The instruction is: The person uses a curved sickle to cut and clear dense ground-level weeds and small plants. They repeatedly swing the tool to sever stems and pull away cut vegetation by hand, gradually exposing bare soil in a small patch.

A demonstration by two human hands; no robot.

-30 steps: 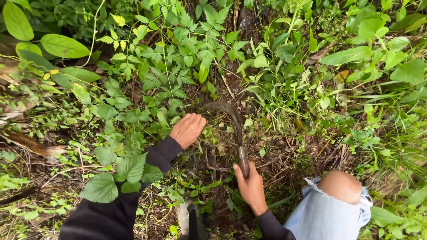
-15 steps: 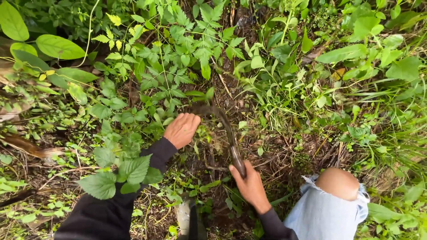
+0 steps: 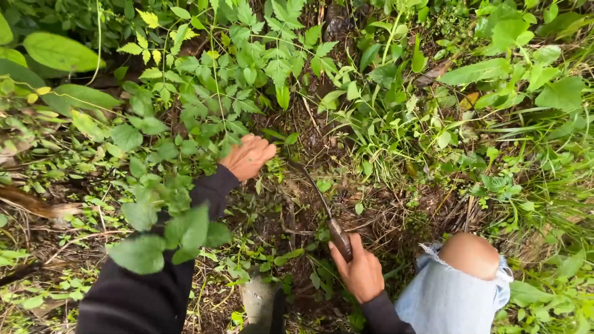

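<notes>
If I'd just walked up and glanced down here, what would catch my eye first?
Most likely the curved sickle at the centre, its wooden handle gripped in the right hand and its thin blade reaching up over dark soil. The left hand, in a black sleeve, grasps the leafy green weeds at upper left. At lower right, a bare knee shows through torn pale jeans.

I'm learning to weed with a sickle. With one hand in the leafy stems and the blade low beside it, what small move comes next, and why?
Probably a short pull of the sickle toward the body. The left hand is in the leafy weeds, and the right hand grips the wooden handle with the thin blade low above bare soil, its tip close to the left fingers. So keep the stroke short.
</notes>
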